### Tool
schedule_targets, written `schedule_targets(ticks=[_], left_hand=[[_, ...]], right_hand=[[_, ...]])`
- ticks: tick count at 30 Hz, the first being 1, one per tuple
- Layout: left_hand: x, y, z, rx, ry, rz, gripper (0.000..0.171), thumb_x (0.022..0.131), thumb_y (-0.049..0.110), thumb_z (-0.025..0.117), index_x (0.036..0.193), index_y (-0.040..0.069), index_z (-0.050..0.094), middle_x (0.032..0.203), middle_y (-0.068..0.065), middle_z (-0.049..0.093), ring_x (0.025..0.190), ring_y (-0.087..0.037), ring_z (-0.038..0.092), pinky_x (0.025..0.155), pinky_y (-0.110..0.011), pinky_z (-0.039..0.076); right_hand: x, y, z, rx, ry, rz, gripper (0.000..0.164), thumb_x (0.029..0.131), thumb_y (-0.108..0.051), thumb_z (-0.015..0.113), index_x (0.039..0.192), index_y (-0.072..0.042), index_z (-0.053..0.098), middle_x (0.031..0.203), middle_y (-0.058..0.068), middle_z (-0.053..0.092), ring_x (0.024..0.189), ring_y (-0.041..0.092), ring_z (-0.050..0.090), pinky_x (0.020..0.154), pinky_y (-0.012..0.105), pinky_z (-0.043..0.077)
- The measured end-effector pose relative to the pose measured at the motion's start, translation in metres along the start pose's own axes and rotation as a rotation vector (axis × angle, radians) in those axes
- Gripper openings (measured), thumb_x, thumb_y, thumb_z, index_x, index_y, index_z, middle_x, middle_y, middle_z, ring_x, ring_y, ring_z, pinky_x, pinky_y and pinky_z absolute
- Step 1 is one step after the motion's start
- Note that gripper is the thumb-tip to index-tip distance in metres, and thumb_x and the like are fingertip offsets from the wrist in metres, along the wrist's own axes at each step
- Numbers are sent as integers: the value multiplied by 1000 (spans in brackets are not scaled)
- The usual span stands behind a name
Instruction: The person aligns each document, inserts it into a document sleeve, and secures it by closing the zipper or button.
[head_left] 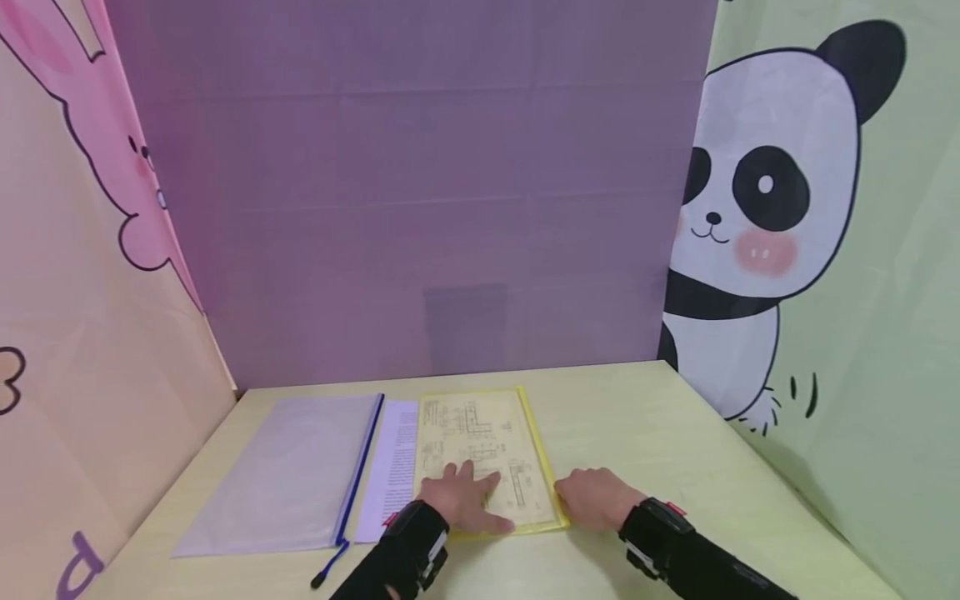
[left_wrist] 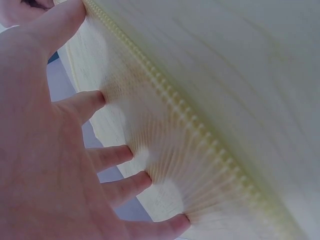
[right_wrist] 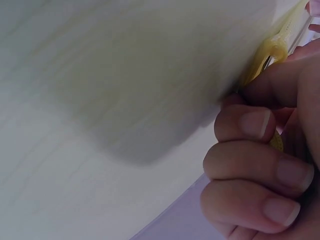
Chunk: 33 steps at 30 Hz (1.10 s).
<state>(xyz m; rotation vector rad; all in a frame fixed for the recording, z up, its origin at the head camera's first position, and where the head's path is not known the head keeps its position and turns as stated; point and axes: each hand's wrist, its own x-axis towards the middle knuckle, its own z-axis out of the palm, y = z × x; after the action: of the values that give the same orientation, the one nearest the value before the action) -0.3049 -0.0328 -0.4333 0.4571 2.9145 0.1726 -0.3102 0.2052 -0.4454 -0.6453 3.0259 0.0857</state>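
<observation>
A clear zipper pouch (head_left: 480, 425) with a yellow zipped edge lies flat on the table, a sheet with line drawings showing through it. My left hand (head_left: 461, 498) rests on its lower part with fingers spread. In the left wrist view the fingertips (left_wrist: 142, 182) press the ribbed clear plastic, and the thumb reaches the yellow zipper (left_wrist: 185, 107). At the pouch's lower right corner, my right hand (head_left: 596, 497) has its fingers curled and pinches the yellow zipper pull (right_wrist: 276, 140), mostly hidden by the fingers. The yellow corner (right_wrist: 275, 47) shows just beyond them.
Left of the pouch lies a printed sheet (head_left: 392, 467), partly under it. Further left is a larger clear pouch (head_left: 277, 475) with a blue zipper edge and a blue pull (head_left: 330, 565). A purple backdrop (head_left: 420, 192) stands behind the table (head_left: 637, 425).
</observation>
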Motion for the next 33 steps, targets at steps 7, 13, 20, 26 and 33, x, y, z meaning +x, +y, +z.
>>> schedule_targets(ticks=[7,13,20,26,33], left_hand=[[-1,-1,-1,4,-4,-5,85,80,77,63,152,36,48,157,-15,41,142,-39,38,99,-66,42],[-2,-1,-2,-7,-3,-4,85,80,77,63,152,36,47,158,-15,40,143,-39,37,101,-66,41],[-4,-1,-2,-5,2,-6,84,80,77,64,152,36,48,156,-15,41,141,-38,39,99,-66,42],[-4,1,-1,0,-5,-8,85,80,78,63,153,36,47,157,-14,40,143,-38,37,101,-66,41],[-4,2,-1,5,8,-6,85,80,78,63,152,37,48,157,-14,41,142,-38,38,101,-66,40]], right_hand=[[-4,-2,-2,11,-37,-3,15,98,-20,64,84,-15,62,69,-2,48,61,18,44,60,33,39],[-10,-3,-4,-5,-40,-20,15,95,-15,66,81,-16,60,69,-2,48,62,18,44,61,34,41],[-16,-5,-6,28,-53,-36,16,94,-12,65,80,-17,59,70,-3,48,64,17,44,63,34,41],[-19,-5,-6,49,-101,-22,14,95,-13,63,83,-18,61,71,-3,49,64,16,45,64,34,41],[-23,-7,-9,73,-133,-6,11,96,-14,62,86,-17,65,72,-3,51,64,17,46,65,34,42]])
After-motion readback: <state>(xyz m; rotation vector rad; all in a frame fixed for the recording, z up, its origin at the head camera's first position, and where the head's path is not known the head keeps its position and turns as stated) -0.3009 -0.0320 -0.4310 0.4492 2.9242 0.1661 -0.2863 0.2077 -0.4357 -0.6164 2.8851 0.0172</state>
